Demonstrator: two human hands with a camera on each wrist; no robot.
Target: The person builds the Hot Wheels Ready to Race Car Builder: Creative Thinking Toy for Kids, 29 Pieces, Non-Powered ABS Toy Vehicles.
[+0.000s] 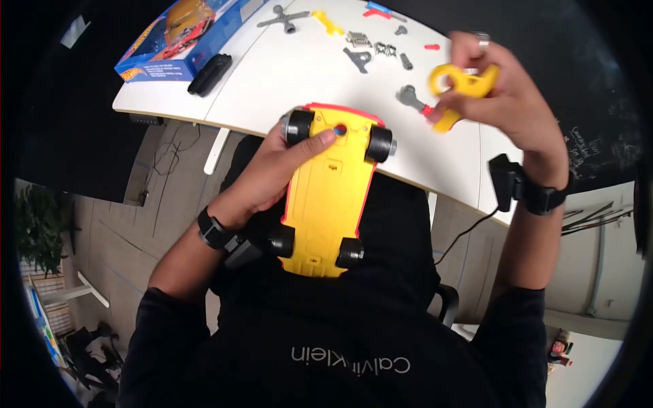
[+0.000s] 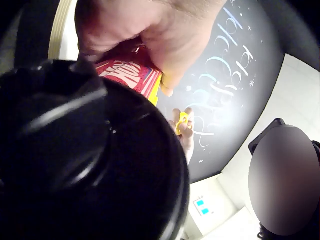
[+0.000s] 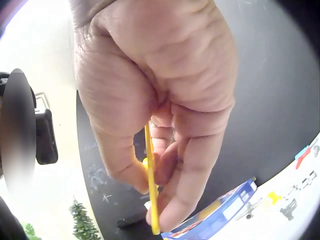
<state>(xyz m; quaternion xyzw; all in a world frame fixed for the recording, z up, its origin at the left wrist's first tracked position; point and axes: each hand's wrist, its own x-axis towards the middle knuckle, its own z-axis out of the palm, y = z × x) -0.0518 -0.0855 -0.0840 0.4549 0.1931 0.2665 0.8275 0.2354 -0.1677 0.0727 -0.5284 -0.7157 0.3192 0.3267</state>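
My left hand [image 1: 269, 166] grips a toy car [image 1: 330, 197] turned upside down above my lap. Its yellow underside and black wheels face up, and the thumb presses near a round hole at the end toward the table. In the left wrist view, the car's red side [image 2: 127, 72] shows below the palm. Over the table's right part, my right hand [image 1: 520, 102] pinches a flat yellow plastic piece [image 1: 469, 83] with a ring-shaped end. The right wrist view shows this yellow piece [image 3: 153, 200] edge-on between thumb and fingers. A grey toy part with a red tip [image 1: 410, 98] is close by.
On the white table [image 1: 272, 92] lie a blue toy box [image 1: 180, 41], a black case-like object [image 1: 209, 75], a grey cross-shaped tool [image 1: 282, 18], a yellow wrench [image 1: 328, 23] and several small grey and silver parts. A cable [image 1: 469, 234] hangs from the right wrist camera.
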